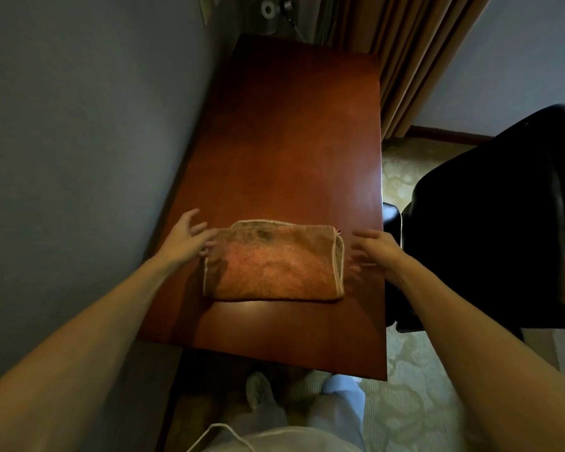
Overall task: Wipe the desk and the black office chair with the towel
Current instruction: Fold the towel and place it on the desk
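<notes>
A folded brownish towel (273, 262) with a pale trim lies flat on the near part of the reddish-brown wooden desk (294, 125). My left hand (190, 238) is at the towel's left edge, fingers spread and relaxed, fingertips touching or almost touching the cloth. A short gap separates my right hand (374, 251) from the towel's right edge; it hovers over the desk with fingers loosely extended and holds nothing. The black office chair (490, 223) stands to the right of the desk, its backrest close to the desk's right edge.
A grey wall (79, 125) runs along the desk's left side. Beige curtains (415, 53) hang behind the desk's far right corner. A small lamp or device (269, 9) sits beyond the far end. Patterned carpet (415, 402) covers the floor; my legs and shoe are below the near edge.
</notes>
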A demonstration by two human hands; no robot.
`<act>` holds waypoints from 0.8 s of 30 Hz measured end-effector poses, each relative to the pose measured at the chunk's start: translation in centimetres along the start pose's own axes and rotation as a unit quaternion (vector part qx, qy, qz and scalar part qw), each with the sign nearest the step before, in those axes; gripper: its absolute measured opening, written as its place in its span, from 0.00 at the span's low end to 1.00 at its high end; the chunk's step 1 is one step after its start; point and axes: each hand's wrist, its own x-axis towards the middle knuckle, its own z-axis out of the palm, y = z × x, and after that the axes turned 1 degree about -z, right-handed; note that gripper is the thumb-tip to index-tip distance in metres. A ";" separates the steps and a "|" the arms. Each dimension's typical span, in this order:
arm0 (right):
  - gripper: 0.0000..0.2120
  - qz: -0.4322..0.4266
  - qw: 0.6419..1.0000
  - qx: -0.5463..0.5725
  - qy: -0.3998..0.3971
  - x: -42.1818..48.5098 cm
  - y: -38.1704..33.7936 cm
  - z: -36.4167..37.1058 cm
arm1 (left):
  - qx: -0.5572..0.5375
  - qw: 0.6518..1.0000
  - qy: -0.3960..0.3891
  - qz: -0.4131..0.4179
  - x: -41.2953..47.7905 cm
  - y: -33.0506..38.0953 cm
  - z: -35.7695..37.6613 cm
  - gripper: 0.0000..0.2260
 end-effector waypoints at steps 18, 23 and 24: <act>0.40 -0.032 0.965 -0.247 0.082 6.3 3.2 7.3 | 0.061 0.977 0.133 -0.159 4.1 -7.2 2.2 0.44; 0.29 -0.034 0.971 -0.231 0.053 9.1 4.2 6.9 | 0.062 0.966 0.228 -0.103 6.1 -6.6 3.9 0.23; 0.25 -0.037 0.971 -0.226 0.060 9.2 4.1 6.9 | 0.066 0.965 0.238 -0.089 6.1 -6.5 3.9 0.16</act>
